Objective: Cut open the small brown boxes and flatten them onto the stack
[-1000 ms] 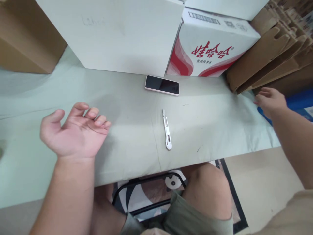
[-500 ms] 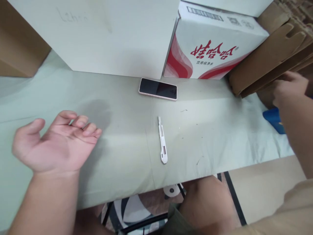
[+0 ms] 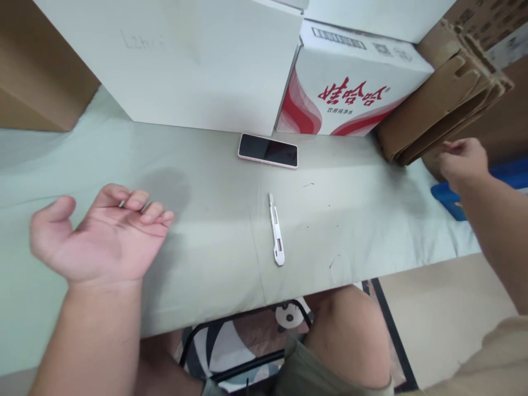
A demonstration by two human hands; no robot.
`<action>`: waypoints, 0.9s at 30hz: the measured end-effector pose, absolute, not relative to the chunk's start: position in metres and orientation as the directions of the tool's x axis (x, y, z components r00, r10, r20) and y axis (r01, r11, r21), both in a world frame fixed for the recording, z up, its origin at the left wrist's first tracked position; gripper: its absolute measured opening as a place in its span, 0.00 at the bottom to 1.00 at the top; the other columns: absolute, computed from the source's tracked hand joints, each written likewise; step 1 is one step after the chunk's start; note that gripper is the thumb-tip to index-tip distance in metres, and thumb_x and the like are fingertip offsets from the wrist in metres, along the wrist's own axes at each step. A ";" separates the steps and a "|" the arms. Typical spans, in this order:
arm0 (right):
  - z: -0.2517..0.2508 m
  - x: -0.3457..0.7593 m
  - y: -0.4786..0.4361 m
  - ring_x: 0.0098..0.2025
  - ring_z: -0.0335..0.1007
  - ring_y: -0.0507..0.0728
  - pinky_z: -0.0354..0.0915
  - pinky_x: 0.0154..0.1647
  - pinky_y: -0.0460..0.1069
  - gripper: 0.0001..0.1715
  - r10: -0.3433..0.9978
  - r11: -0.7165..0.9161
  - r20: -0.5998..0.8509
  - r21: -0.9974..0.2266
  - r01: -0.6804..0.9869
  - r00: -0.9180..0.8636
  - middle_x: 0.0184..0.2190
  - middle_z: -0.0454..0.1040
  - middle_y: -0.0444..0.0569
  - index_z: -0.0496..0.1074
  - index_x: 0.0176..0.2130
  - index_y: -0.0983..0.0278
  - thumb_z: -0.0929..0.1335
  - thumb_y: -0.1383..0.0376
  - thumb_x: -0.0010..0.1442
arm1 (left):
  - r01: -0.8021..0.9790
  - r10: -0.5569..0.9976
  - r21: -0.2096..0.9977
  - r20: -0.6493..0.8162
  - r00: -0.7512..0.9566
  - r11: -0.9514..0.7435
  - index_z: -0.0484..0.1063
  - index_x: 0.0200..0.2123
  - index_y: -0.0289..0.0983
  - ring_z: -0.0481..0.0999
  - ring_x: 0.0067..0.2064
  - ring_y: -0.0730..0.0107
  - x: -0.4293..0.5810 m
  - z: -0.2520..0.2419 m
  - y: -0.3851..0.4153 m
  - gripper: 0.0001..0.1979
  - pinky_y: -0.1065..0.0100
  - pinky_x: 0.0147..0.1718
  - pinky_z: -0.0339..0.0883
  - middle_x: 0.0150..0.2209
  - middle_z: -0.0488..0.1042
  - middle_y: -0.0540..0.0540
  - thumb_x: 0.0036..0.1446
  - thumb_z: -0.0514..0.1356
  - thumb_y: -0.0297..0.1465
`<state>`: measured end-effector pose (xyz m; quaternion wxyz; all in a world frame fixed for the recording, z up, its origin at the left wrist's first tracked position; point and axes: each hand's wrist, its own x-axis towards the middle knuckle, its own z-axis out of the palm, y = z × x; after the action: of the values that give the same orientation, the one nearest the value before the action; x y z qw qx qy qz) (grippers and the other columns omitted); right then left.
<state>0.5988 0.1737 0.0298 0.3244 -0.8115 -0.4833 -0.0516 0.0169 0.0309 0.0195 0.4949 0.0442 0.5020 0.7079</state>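
Note:
My left hand (image 3: 111, 236) is held palm up above the left part of the cloth-covered table (image 3: 214, 247), its fingers loosely curled and apart, with nothing in it. On the right, my right hand (image 3: 464, 162) is closed beside the folded brown cardboard (image 3: 437, 110). Whatever its fingers may hold is hidden. A white utility knife (image 3: 276, 231) lies between the hands, its narrow end pointing away from me. Beyond the knife rests a phone (image 3: 268, 150) with a dark screen and pale pink edge.
A large white box (image 3: 206, 71) and a white-and-red carton (image 3: 342, 88) stand along the back. Another brown box (image 3: 41, 77) is at the far left. Something blue (image 3: 447, 201) sits under my right wrist. My knee (image 3: 350, 335) shows below the table edge.
My right hand has come left and a little nearer, and now shows more clearly beside the cardboard. The view has shifted slightly. My left hand keeps its pose; the knife and phone lie still.

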 end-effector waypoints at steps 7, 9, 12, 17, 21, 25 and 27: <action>0.090 0.562 0.153 0.42 0.71 0.59 0.66 0.56 0.60 0.22 0.629 -0.455 0.490 -0.397 0.797 0.603 0.44 0.76 0.57 0.60 0.32 0.57 0.66 0.83 0.49 | -0.701 0.751 0.710 -0.429 -0.502 -0.063 0.65 0.22 0.38 0.56 0.16 0.75 0.006 0.035 0.025 0.15 0.69 0.16 0.60 0.18 0.57 0.52 0.48 0.53 0.44; 0.104 0.535 0.153 0.49 0.74 0.63 0.64 0.61 0.60 0.18 0.696 -0.382 0.563 -0.235 0.894 0.445 0.45 0.77 0.60 0.64 0.35 0.59 0.66 0.81 0.51 | -0.695 0.773 0.718 -0.413 -0.482 -0.049 0.66 0.21 0.38 0.58 0.16 0.74 -0.002 0.035 0.021 0.11 0.69 0.17 0.61 0.18 0.59 0.51 0.46 0.55 0.39; 0.107 0.467 0.158 0.53 0.74 0.67 0.64 0.62 0.61 0.11 0.846 -0.050 0.530 -0.034 0.998 0.060 0.42 0.78 0.61 0.69 0.35 0.61 0.69 0.75 0.53 | -0.632 0.791 0.773 -0.349 -0.503 -0.061 0.68 0.21 0.36 0.62 0.18 0.74 -0.017 0.029 0.015 0.03 0.72 0.19 0.61 0.19 0.63 0.50 0.36 0.57 0.28; 0.059 0.290 0.156 0.45 0.74 0.63 0.70 0.53 0.58 0.12 0.655 0.734 0.423 -0.162 0.660 -0.626 0.38 0.78 0.53 0.73 0.38 0.59 0.67 0.70 0.52 | -0.532 0.839 0.829 -0.160 -0.520 -0.172 0.67 0.21 0.37 0.70 0.22 0.75 -0.039 0.017 0.004 0.09 0.73 0.24 0.66 0.24 0.71 0.50 0.33 0.62 0.22; 0.025 0.132 0.150 0.44 0.75 0.61 0.71 0.47 0.56 0.19 0.457 0.865 0.343 -0.384 0.322 -0.821 0.47 0.78 0.55 0.74 0.46 0.60 0.64 0.71 0.56 | -0.522 0.885 0.824 -0.056 -0.463 -0.221 0.65 0.22 0.38 0.71 0.23 0.77 -0.054 0.015 -0.003 0.13 0.72 0.27 0.66 0.25 0.72 0.52 0.33 0.67 0.25; 0.026 -0.002 0.173 0.57 0.73 0.59 0.71 0.56 0.56 0.24 0.428 0.849 0.419 -0.490 0.197 -0.800 0.61 0.73 0.53 0.73 0.52 0.59 0.65 0.71 0.56 | -0.529 0.891 0.816 -0.038 -0.452 -0.234 0.62 0.23 0.38 0.70 0.24 0.79 -0.067 0.011 -0.007 0.15 0.72 0.27 0.63 0.27 0.69 0.53 0.36 0.67 0.25; 0.032 -0.055 0.195 0.71 0.61 0.60 0.62 0.63 0.60 0.26 0.478 0.828 0.469 -0.522 0.203 -0.743 0.68 0.64 0.51 0.74 0.55 0.64 0.56 0.68 0.64 | -0.545 0.894 0.806 -0.045 -0.446 -0.232 0.61 0.24 0.38 0.69 0.24 0.79 -0.072 0.010 -0.008 0.15 0.71 0.27 0.63 0.28 0.69 0.53 0.38 0.67 0.25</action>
<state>-0.0549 0.1952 0.0321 0.3054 -0.1880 -0.9061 0.2246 -0.0716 -0.0077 0.0095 0.4776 0.2208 0.3951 0.7530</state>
